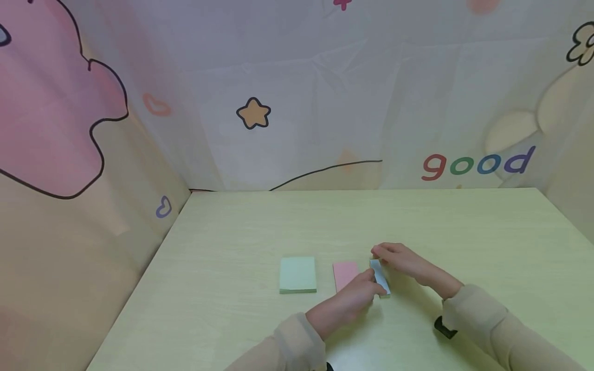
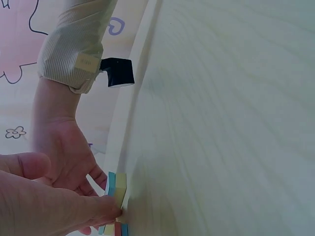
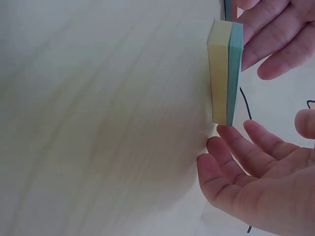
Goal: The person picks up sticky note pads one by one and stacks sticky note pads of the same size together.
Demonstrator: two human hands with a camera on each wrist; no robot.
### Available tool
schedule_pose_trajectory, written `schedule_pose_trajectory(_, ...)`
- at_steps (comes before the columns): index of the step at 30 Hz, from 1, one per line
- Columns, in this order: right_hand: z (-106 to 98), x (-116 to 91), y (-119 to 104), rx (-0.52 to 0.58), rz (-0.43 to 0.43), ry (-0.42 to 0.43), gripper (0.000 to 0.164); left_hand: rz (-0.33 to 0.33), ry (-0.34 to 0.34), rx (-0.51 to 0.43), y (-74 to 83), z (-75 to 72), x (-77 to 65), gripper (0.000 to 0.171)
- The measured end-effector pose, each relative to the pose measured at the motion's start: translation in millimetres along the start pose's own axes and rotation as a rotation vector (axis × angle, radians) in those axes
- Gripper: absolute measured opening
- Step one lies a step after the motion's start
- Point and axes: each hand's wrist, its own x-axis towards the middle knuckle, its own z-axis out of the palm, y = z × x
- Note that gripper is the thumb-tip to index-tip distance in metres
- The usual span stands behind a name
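In the head view, a narrow block of sticky notes [image 1: 381, 281] lies on the table, blue on top. The right wrist view shows its pale yellow layer [image 3: 220, 81] under the blue one [image 3: 236, 73]. My left hand [image 1: 351, 300] reaches to its left side and near end, fingertips right at the block. At the far end is my right hand [image 1: 408, 262], fingers [image 3: 236, 147] spread and gently bent close to the block's end. A pink sticky note pad [image 1: 345, 273] is partly covered by my left hand. Further left lies a square mint-green pad [image 1: 297, 274].
The pale wooden table [image 1: 223, 221] ends at a printed cloth backdrop [image 1: 315, 113], with another cloth side [image 1: 130, 206] along the left. Black devices sit at the cuffs, one [image 1: 445, 327] by the right sleeve.
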Motion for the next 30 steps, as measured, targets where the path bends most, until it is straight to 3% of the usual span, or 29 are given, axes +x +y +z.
schedule_pose_trajectory(30,2.9,-2.5,2.4,-0.041,-0.045,0.058,0.041,-0.003,0.04,-0.047,-1.0,2.6,2.9,0.061)
